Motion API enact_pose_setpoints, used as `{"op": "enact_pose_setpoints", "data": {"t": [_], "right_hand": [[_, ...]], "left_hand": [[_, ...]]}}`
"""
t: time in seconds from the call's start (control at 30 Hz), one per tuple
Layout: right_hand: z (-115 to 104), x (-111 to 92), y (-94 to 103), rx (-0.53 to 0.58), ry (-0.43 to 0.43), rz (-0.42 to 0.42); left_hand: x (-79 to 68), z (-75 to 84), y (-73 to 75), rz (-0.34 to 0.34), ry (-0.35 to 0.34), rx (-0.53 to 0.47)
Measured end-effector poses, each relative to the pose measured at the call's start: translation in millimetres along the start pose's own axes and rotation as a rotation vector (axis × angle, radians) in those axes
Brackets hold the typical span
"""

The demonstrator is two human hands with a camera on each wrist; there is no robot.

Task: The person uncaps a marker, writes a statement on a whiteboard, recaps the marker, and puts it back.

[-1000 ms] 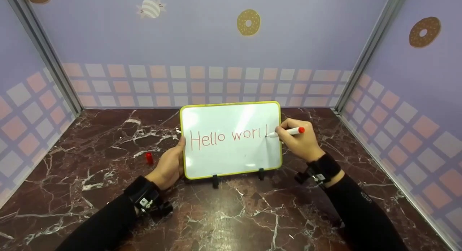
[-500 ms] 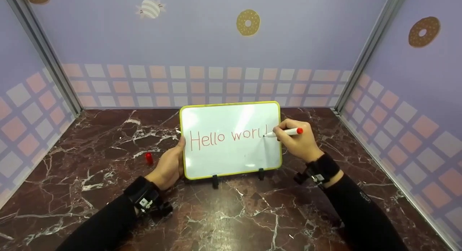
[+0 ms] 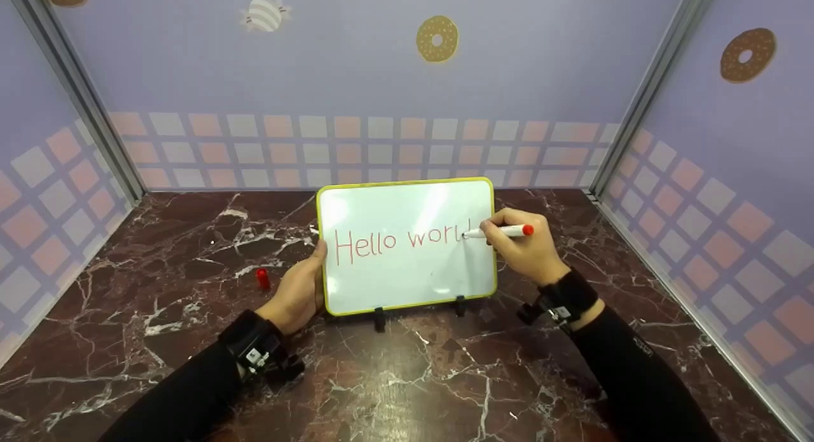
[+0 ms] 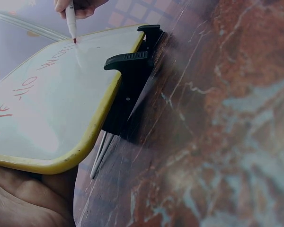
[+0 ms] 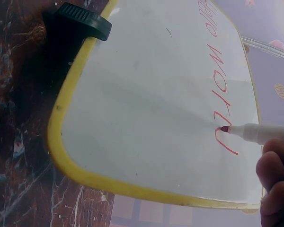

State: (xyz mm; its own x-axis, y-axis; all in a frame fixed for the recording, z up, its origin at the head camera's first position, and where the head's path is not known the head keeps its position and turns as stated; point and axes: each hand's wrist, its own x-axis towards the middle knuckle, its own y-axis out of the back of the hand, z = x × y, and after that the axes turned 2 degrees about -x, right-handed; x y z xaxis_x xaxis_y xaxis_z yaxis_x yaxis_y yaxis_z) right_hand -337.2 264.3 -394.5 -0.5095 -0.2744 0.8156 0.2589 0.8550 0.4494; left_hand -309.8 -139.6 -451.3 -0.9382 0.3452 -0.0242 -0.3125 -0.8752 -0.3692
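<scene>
A whiteboard (image 3: 394, 280) with a yellow frame leans on a black stand (image 3: 379, 319), with "Hello worl" and a partly drawn letter in red on it. My left hand (image 3: 297, 294) grips its left edge, thumb at the front rim and fingers hidden behind. At the right side, my right hand (image 3: 529, 250) pinches a white marker (image 3: 512, 231) with a red end. In the right wrist view the marker's red tip (image 5: 224, 128) meets the board at a curved red stroke. A red marker cap (image 3: 262, 278) stands on the table, left of my left hand.
The dark red marbled table (image 3: 407, 391) runs back to a purple wall (image 3: 356, 67) with pink and white squares. Side walls rise at left and right. In the left wrist view, a thin metal leg (image 4: 99, 155) shows behind the board.
The marker tip has moved slightly left from the last letter's upright stroke, then a little up, leaving a curved red line. My left hand and the board have stayed in place.
</scene>
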Motion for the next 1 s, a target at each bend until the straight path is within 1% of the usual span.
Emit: {"op": "enact_pose_setpoints", "data": {"t": [0.17,0.43,0.53,0.77,1.0], "right_hand": [[-1.4,0.5,0.2,-0.018,-0.005,0.024],[-1.6,-0.2,2.3,-0.036,-0.058,0.033],[-2.2,0.4,3.4,-0.036,-0.062,0.034],[-3.0,1.5,2.5,-0.054,-0.054,0.056],[-2.1,1.2,3.4,-0.049,-0.066,0.051]], "left_hand": [[0.3,-0.2,0.3,0.006,0.004,0.009],[0.5,-0.1,0.5,0.003,0.007,0.008],[0.3,0.1,0.3,0.007,0.008,0.01],[-0.2,0.0,2.1,-0.031,-0.013,-0.004],[-0.6,0.2,1.1,-0.011,0.001,0.005]]}}
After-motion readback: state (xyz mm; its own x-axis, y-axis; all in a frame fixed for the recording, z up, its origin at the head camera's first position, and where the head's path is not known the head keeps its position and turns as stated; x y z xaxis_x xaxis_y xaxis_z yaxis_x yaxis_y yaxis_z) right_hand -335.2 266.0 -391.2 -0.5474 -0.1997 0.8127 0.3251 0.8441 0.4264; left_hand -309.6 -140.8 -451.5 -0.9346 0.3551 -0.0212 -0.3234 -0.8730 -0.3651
